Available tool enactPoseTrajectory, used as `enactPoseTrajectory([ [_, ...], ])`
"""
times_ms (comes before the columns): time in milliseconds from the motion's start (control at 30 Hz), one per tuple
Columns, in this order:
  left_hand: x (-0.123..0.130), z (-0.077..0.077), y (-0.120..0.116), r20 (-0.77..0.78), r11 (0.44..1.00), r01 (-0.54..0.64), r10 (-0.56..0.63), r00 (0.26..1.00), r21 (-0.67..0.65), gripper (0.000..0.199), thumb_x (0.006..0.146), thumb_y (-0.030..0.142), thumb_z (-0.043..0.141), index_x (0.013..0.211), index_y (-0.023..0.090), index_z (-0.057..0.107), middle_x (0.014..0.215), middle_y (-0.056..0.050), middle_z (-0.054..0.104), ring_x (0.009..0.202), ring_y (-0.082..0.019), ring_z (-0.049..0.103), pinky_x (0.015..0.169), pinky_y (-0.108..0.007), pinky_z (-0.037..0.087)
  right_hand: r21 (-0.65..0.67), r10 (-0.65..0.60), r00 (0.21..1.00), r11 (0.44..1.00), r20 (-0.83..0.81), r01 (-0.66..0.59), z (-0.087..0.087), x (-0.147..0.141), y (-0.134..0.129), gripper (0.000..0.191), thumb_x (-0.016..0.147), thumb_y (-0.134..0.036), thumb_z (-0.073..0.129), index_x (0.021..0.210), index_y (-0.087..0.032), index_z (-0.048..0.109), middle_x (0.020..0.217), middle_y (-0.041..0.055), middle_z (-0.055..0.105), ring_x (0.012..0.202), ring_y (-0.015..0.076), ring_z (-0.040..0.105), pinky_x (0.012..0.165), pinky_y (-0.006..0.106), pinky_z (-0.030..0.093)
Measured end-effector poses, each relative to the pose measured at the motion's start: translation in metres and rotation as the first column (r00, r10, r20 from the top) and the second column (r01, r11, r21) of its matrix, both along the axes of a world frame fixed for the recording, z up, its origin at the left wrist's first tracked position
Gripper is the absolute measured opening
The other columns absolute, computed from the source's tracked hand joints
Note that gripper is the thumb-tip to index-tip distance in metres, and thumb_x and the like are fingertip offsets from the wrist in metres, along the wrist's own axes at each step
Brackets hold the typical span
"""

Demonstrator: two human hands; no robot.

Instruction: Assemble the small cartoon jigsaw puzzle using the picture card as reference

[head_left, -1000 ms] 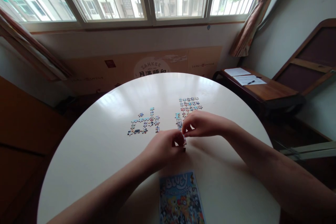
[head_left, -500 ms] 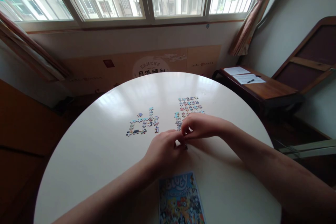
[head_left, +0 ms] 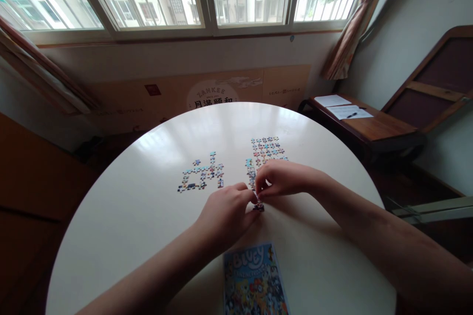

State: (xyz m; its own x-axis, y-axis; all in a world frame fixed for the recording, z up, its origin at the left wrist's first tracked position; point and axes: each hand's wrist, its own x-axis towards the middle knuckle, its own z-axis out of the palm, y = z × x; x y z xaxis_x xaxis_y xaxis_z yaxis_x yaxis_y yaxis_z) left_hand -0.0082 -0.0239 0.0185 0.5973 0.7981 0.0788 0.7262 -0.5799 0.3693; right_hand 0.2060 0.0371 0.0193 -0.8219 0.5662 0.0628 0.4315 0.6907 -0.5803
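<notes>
Both hands meet over a small cluster of joined jigsaw puzzle pieces (head_left: 259,206) on the white round table (head_left: 129,216). My left hand (head_left: 229,209) grips the cluster's left side, thumb and forefinger closed about it. My right hand (head_left: 279,178) is pinched at the cluster's upper end on a puzzle piece, mostly hidden by the fingers. Just beyond the hands lies a narrow strip of joined pieces (head_left: 250,170). Behind my right hand, rows of loose pieces (head_left: 266,145) are partly covered. A partly joined, irregular puzzle section (head_left: 203,172) lies to the left.
Near the table's front edge lies a blue picture card (head_left: 254,280) with "Bluey" lettering. A wooden chair (head_left: 391,120) at the right holds papers (head_left: 349,110) and a pen (head_left: 352,115). Past the table's far edge stands a printed cardboard panel (head_left: 170,91) below the window.
The fingers of my left hand have parted slightly and shifted, uncovering more of the small cluster. My right hand stays pinched in almost the same place.
</notes>
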Motion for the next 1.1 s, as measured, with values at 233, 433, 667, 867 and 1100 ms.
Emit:
enactPoseTrajectory([
  [233, 0.0053, 0.0006, -0.0029, -0.104, 1.0, 0.013, -0.013, 0.994, 0.0, 0.015, 0.086, 0.027, 0.063, 0.091, 0.024, 0.077, 0.089, -0.005, 0.071, 0.076, -0.02, 0.066, 0.065, -0.03, 0.047, 0.014, 0.004, 1.0, 1.0, 0.025, -0.005, 0.0, 0.0, 0.0004, 0.014, 0.082, -0.018, 0.068, 0.087, -0.023, 0.08, 0.072, -0.003, 0.07, 0.066, 0.0101, 0.06, 0.063, 0.024, 0.04],
  [433, 0.0059, -0.0009, -0.0019, -0.075, 0.999, -0.032, 0.03, 0.997, -0.035, 0.015, 0.084, 0.029, 0.062, 0.085, 0.023, 0.075, 0.087, -0.005, 0.069, 0.075, -0.019, 0.065, 0.065, -0.03, 0.047, 0.009, 0.014, 1.0, 1.0, 0.014, -0.014, 0.0006, -0.0003, 0.0003, 0.016, 0.081, -0.015, 0.068, 0.087, -0.023, 0.08, 0.074, -0.0021, 0.072, 0.066, 0.0103, 0.06, 0.064, 0.024, 0.041],
  [667, 0.0101, 0.003, -0.0019, -0.08, 0.98, -0.105, 0.093, 0.992, -0.17, 0.012, 0.08, 0.026, 0.062, 0.082, 0.023, 0.072, 0.089, -0.006, 0.068, 0.079, -0.022, 0.064, 0.071, -0.034, 0.046, 0.003, 0.014, 1.0, 1.0, -0.005, -0.014, -0.0014, 0.0002, 0.001, 0.015, 0.081, -0.016, 0.069, 0.087, -0.023, 0.08, 0.074, -0.0026, 0.071, 0.067, 0.0105, 0.061, 0.064, 0.024, 0.041],
  [867, 0.0086, 0.0039, -0.0015, -0.101, 0.981, -0.075, 0.058, 0.993, -0.177, 0.008, 0.075, 0.025, 0.061, 0.076, 0.022, 0.067, 0.084, -0.005, 0.066, 0.077, -0.021, 0.061, 0.067, -0.033, 0.043, -0.013, 0.009, 1.0, 1.0, 0.002, -0.009, -0.0045, 0.0007, 0.0032, 0.013, 0.081, -0.018, 0.07, 0.088, -0.022, 0.08, 0.075, -0.0028, 0.071, 0.068, 0.0104, 0.062, 0.064, 0.024, 0.042],
  [1100, 0.0059, 0.0055, -0.0023, -0.083, 0.977, -0.031, 0.014, 0.996, -0.209, 0.004, 0.07, 0.022, 0.06, 0.07, 0.021, 0.064, 0.081, -0.005, 0.065, 0.071, -0.019, 0.059, 0.062, -0.032, 0.041, -0.023, 0.005, 1.0, 1.0, 0.015, -0.004, -0.003, 0.0007, 0.0024, 0.012, 0.081, -0.018, 0.071, 0.088, -0.023, 0.08, 0.076, -0.0029, 0.072, 0.069, 0.0105, 0.062, 0.065, 0.024, 0.042],
])
